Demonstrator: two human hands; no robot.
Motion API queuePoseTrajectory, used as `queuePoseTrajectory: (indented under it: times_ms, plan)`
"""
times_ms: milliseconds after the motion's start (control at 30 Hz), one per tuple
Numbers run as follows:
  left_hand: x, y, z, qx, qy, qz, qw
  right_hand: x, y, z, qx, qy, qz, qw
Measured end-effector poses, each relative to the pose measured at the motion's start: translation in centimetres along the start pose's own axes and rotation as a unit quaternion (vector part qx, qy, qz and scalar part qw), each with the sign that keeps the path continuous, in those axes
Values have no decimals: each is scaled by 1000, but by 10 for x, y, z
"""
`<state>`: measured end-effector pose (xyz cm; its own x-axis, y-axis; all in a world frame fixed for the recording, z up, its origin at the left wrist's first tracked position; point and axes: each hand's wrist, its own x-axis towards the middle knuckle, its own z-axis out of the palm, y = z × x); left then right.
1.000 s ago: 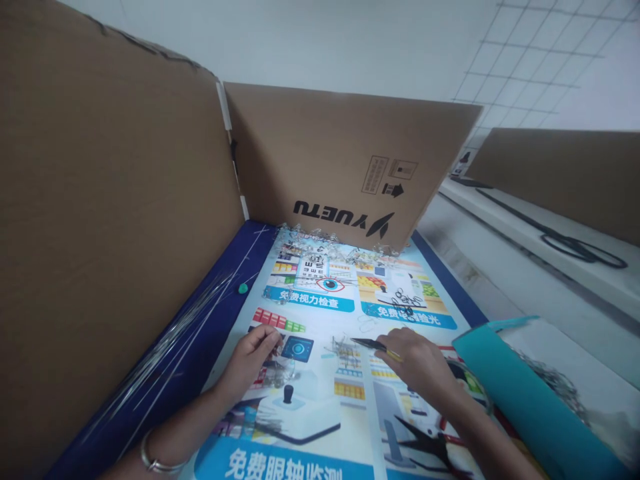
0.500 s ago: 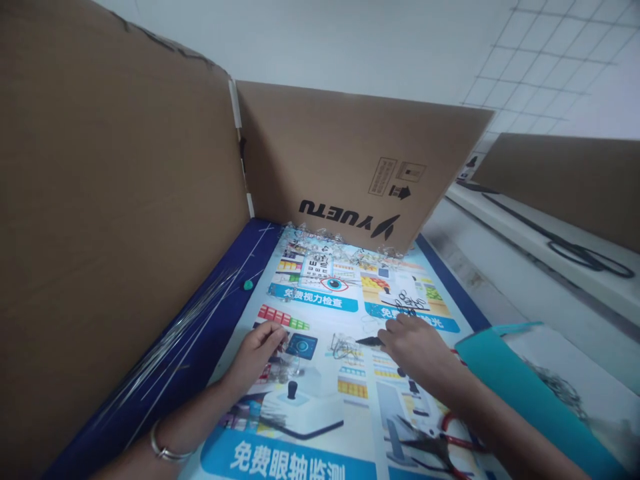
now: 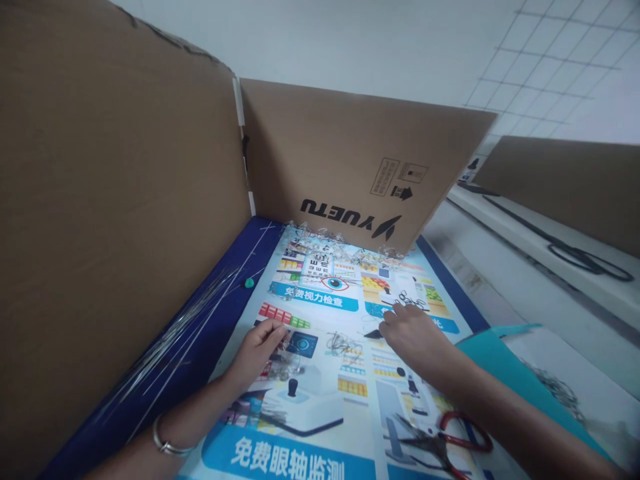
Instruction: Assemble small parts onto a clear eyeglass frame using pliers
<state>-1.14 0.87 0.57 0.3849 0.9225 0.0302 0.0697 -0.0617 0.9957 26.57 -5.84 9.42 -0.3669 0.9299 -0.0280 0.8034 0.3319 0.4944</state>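
My left hand (image 3: 257,352) rests on a printed poster (image 3: 320,427), its fingers pinched together over small clear pieces (image 3: 283,363). My right hand (image 3: 407,331) reaches further out over the poster with fingers curled around a slim dark tool (image 3: 373,333) whose tip sticks out to the left. Its fingertips lie at a cluster of small dark rings (image 3: 407,301). A tangle of thin wire bits (image 3: 343,345) lies between the two hands.
Tall cardboard walls (image 3: 115,200) stand at the left and back. Long thin wires (image 3: 170,340) and a green pin (image 3: 249,283) lie on the blue strip at left. Red-handled scissors (image 3: 440,440) lie near my right forearm, beside a teal sheet (image 3: 505,370). Clear pieces (image 3: 320,237) line the back wall.
My right hand has moved forward, away from me, from beside the wire tangle to the dark rings. The scissors' red handles have come into view. My left hand has stayed put.
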Motion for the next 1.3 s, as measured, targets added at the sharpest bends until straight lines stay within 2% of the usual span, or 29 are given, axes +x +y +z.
queuePoseTrajectory:
  times_ms: [100, 200, 367, 500, 667, 867, 1067, 1300]
  plan:
    - [0, -2, 1, -7, 0, 2, 1000, 0, 4, -5, 6, -3, -10, 1000]
    - [0, -4, 1, -29, 3, -10, 1000, 2, 2, -12, 32, 31, -19, 999]
    - [0, -3, 0, -55, -11, -33, 998, 16, -19, -11, 75, 146, 4, 986]
    - [0, 1, 0, -121, -28, -43, 991, 30, -40, 3, 74, 251, -1, 965]
    - [-2, 4, -1, -167, -55, -46, 983, 36, -49, 23, 66, 350, -34, 934]
    - [-2, 1, 0, -187, -60, -65, 978, 32, -55, 29, 52, 363, -66, 928]
    - [-2, 0, 0, -185, -63, -56, 979, 31, -60, 32, 24, 364, -86, 927]
    - [-1, 1, 0, -191, -73, -68, 977, 32, -61, 28, 5, 385, -101, 917]
